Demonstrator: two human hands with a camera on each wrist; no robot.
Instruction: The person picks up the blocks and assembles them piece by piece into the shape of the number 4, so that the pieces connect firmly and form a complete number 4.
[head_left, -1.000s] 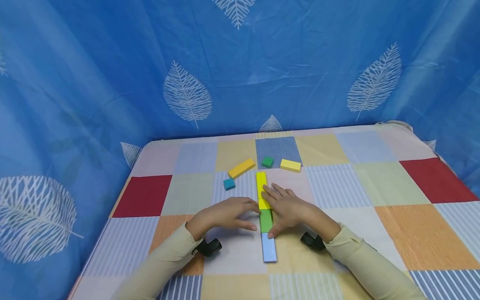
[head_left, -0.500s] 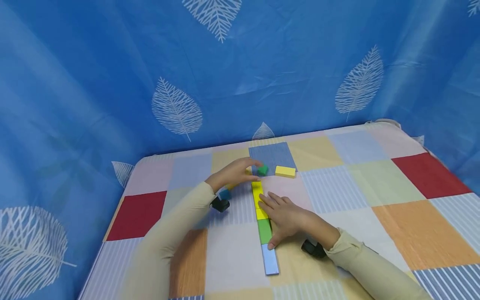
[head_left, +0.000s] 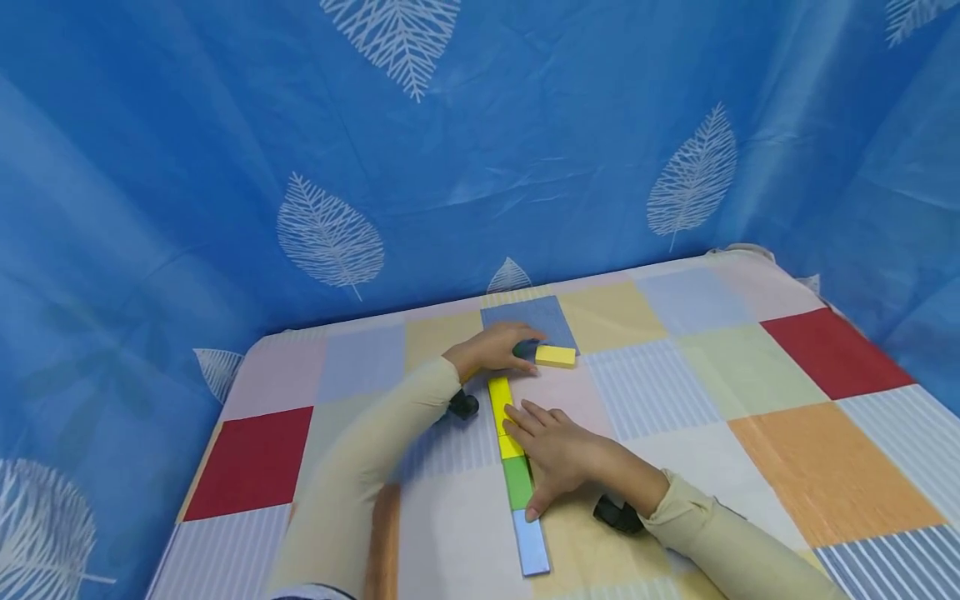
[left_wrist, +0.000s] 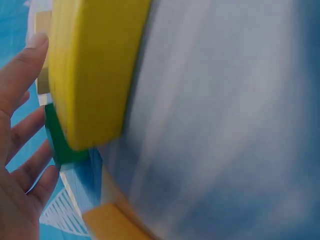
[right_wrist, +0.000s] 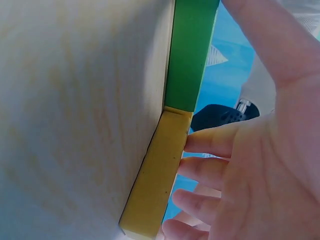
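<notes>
A straight row of flat blocks runs along the cloth: yellow blocks (head_left: 498, 400) at the far end, a green block (head_left: 517, 482), then a light blue block (head_left: 531, 542). My right hand (head_left: 562, 454) lies along the row's right side with fingers spread; in the right wrist view its fingertips meet the side of a yellow block (right_wrist: 157, 175). Beyond the row's far end, my left hand (head_left: 497, 345) reaches over a small green block (head_left: 523, 350), its thumb and fingers apart beside a pale yellow block (head_left: 556, 357). Nothing is gripped by either hand.
An orange-yellow block (left_wrist: 117, 222) shows at the bottom of the left wrist view. The left arm hides much of the cloth's left side in the head view. A blue leaf-print curtain (head_left: 450, 167) hangs behind the patchwork-covered table (head_left: 667, 450).
My left hand has left the row's side and moved forward and right, to the small green and pale yellow blocks. The right hand stays at the row. The head view has shifted.
</notes>
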